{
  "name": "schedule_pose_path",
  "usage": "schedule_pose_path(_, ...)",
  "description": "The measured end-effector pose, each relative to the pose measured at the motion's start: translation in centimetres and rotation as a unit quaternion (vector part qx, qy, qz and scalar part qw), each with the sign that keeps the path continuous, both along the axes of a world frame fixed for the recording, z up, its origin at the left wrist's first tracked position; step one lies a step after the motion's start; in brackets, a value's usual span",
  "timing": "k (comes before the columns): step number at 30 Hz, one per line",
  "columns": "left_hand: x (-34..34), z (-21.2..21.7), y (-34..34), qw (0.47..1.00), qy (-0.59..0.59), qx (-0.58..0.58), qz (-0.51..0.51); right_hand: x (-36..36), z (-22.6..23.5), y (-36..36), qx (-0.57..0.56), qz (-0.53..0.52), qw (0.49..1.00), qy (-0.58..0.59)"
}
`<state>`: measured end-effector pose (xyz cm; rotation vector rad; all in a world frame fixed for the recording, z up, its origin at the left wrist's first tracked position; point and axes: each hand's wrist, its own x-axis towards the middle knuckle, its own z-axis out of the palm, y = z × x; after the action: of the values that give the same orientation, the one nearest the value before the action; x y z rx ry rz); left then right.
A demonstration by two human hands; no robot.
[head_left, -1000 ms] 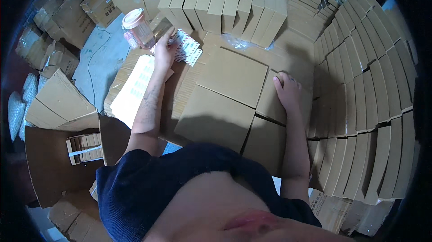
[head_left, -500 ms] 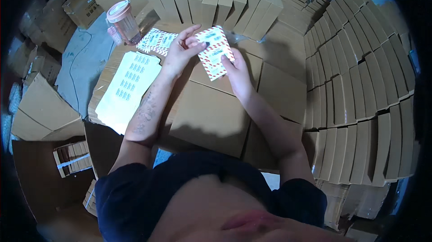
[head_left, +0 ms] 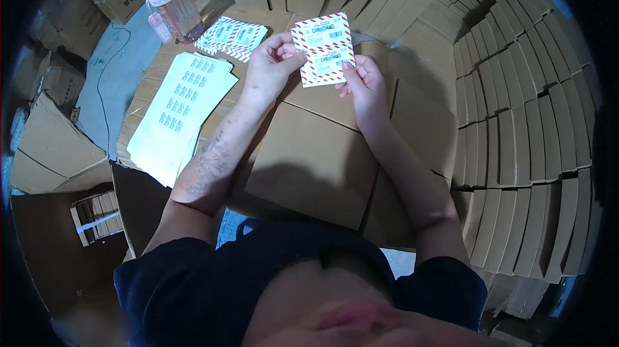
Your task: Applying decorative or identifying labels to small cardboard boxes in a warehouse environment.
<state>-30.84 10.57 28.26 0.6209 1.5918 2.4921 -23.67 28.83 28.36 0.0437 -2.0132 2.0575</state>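
Note:
A white sticker sheet point(head_left: 324, 49) with red-and-white striped borders is held up above a flat brown cardboard box point(head_left: 316, 153). My left hand point(head_left: 271, 66) pinches its left edge. My right hand point(head_left: 362, 82) grips its lower right corner. Both hands hover over the far part of the box. A small pile of the same striped sticker sheets point(head_left: 231, 35) lies to the left of my left hand. Nearer to me on the left lies a stack of white label sheets point(head_left: 180, 115) with rows of small printed labels.
A clear plastic jug with a pink lid point(head_left: 174, 6) stands at the back left. Rows of folded cardboard boxes point(head_left: 516, 128) stand on edge along the right and back. More loose cartons point(head_left: 45, 147) lie on the left, one open with small items inside.
My left hand picked a striped sheet from the pile at the back left. My right hand left the box top and joined it; both now hold the sheet up.

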Motion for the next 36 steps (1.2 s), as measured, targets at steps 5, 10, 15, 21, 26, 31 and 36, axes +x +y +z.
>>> schedule_pose_path(5, 0.9, 0.7, 0.1, 0.986, -0.09, 0.066, -0.124, -0.2, -0.1, 0.2, -0.056, 0.012, 0.998, -0.002)
schedule_pose_path(10, 1.7, 1.0, 0.5, 0.973, -0.088, 0.113, -0.181, -0.2, -0.1, 0.3, -0.064, 0.0, 0.998, -0.002)
schedule_pose_path(15, 1.5, 1.6, 0.3, 0.972, -0.104, 0.11, -0.177, -0.2, -0.2, 0.3, -0.071, -0.003, 0.997, 0.003)
schedule_pose_path(21, 1.1, 1.6, -0.1, 0.97, -0.113, 0.099, -0.19, -0.2, -0.1, 0.5, -0.059, 0.024, 0.998, 0.001)
schedule_pose_path(26, 1.3, 1.7, 0.1, 0.961, -0.136, 0.087, -0.224, -0.1, 0.1, 0.3, -0.067, 0.01, 0.998, 0.003)
schedule_pose_path(31, 1.0, 1.0, -0.1, 0.95, -0.158, 0.1, -0.251, -0.1, -0.1, 0.3, -0.075, 0.024, 0.997, 0.002)
schedule_pose_path(36, 0.9, 0.8, -0.1, 0.951, -0.158, 0.096, -0.247, -0.2, -0.5, 0.5, -0.074, 0.022, 0.997, -0.007)
